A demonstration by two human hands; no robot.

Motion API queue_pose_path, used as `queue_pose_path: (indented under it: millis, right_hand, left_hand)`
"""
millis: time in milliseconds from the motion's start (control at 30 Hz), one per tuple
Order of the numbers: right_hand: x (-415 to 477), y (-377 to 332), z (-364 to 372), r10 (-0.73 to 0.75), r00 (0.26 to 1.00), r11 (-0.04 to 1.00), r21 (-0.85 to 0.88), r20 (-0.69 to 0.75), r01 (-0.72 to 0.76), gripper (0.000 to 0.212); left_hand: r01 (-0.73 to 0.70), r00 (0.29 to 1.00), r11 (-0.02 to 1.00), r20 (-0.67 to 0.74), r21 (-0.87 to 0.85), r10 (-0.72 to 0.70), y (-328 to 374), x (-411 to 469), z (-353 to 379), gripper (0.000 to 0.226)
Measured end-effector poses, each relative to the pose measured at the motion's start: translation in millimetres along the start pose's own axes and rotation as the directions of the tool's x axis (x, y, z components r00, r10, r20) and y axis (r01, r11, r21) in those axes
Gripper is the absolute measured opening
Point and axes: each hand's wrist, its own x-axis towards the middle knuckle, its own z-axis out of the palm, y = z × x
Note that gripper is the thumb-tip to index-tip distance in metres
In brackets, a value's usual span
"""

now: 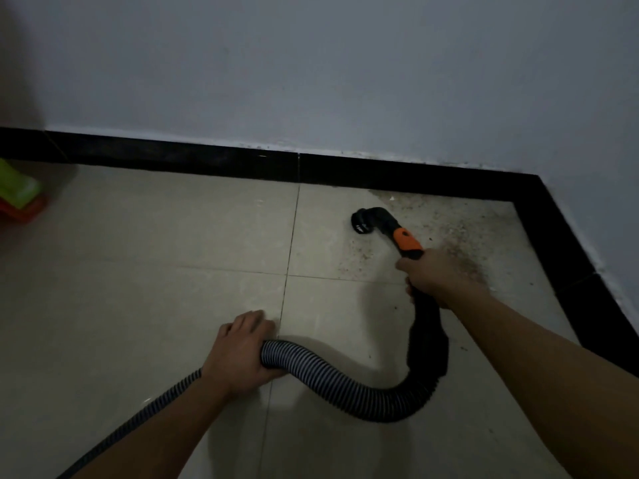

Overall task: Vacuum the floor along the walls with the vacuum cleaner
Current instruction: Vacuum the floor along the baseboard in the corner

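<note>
My right hand [427, 274] grips the black handle of the vacuum wand just behind its orange collar [408, 244]. The black nozzle [368, 219] rests on the beige tile floor [155, 243], a short way from the black baseboard [242, 165]. The ribbed black hose [332, 378] curves from the handle back to my left hand [242, 354], which grips it low over the floor. Brown dust and specks [460, 236] cover the tile in the corner to the right of the nozzle.
Two pale walls [311, 74] meet at a corner on the right, with the baseboard running along both. A green and red plastic object [19, 195] sits on the floor at the far left edge.
</note>
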Motion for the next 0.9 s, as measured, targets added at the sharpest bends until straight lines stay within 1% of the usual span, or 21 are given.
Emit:
queue_pose_path:
  millis: [67,133,300,433,567,733,833,900]
  right_hand:
    - [-4,-6,9,-0.027,0.998,1.000,-0.015,0.059,0.028,0.021]
    - [-9,-4,8,-0.032,0.996,0.999,-0.027,0.083,0.035,0.019]
    - [-22,29,-22,0.023,0.999,1.000,0.014,-0.033,-0.022,0.016]
    - [-37,51,-29,0.023,0.999,0.997,-0.072,0.037,-0.020,0.012]
    - [-41,51,-40,-0.001,1.000,0.998,-0.066,0.010,0.002,0.012]
    - [-55,55,-46,0.009,0.994,0.989,-0.149,0.106,0.008,0.013]
    - [-62,51,-51,0.008,0.993,0.981,-0.191,0.117,0.014,0.015]
    - [-70,54,-46,0.020,0.987,0.971,-0.237,0.159,0.019,0.018]
  left_hand:
    - [0.003,1.000,1.000,0.003,-0.014,-0.003,-4,-4,0,0.094]
    - [-0.012,1.000,1.000,0.001,-0.014,0.012,-4,-5,1,0.092]
    - [-0.070,0.997,0.997,-0.020,0.028,0.071,12,1,6,0.091]
    - [-0.207,0.978,0.978,0.024,0.023,0.206,36,8,13,0.090]
    - [-0.225,0.974,0.974,0.030,-0.029,0.226,47,12,12,0.088]
    - [-0.302,0.952,0.953,0.040,-0.038,0.303,54,8,14,0.087]
    - [-0.328,0.944,0.944,0.025,-0.044,0.330,62,4,15,0.088]
    - [-0.356,0.934,0.934,0.022,-0.034,0.357,66,1,16,0.086]
